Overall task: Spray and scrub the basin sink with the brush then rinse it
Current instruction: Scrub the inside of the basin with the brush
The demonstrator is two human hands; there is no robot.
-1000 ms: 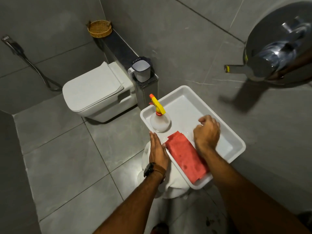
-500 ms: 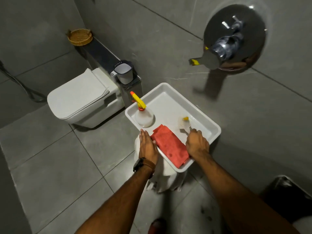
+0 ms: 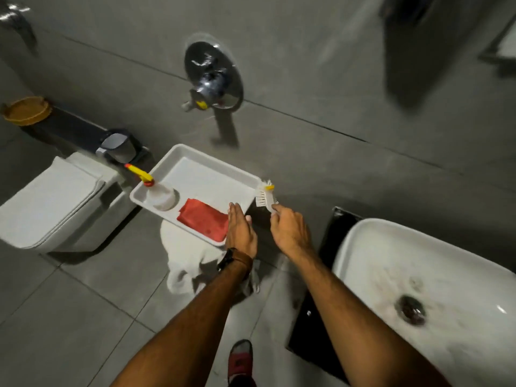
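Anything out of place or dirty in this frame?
The basin sink shows dark grime smears around its drain. The tray sits on a cloth-draped stand, overhanging it. Nothing spilled or broken.

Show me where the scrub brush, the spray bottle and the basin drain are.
scrub brush (image 3: 264, 197), head view, on the white bristles.
spray bottle (image 3: 162, 195), head view, on the clear body.
basin drain (image 3: 411, 309), head view, on the dark metal opening.

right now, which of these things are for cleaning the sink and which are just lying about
For the job:
- brush, held in the right hand
- spray bottle, standing in the tray
- sink, off to the right

Just lying about:
- red cloth in the tray, under the left hand
- toilet
- mug
- basket
- wall tap
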